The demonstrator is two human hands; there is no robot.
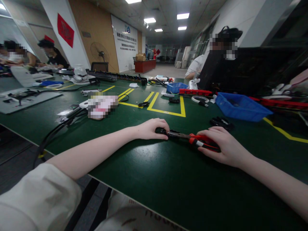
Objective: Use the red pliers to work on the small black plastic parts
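Observation:
My right hand [218,144] is closed around the red-and-black handles of a pair of needle-nose pliers [202,142]. The metal jaws point left and reach a small black part [161,131]. Whether the jaws grip that part or only touch it, I cannot tell. Closed on the same black part is my left hand [155,129], thumb toward me and fingers over the far side. Both hands are low over the green table [144,173]. To the right of the pliers, beyond my right hand, lie several black pieces [221,123].
A blue bin [243,107] stands at the right, with a smaller blue bin [176,87] farther back. A phone [103,107] and black cables [60,126] lie at the left. Yellow tape [166,113] marks the table. Across it sits a person in a headset [226,35].

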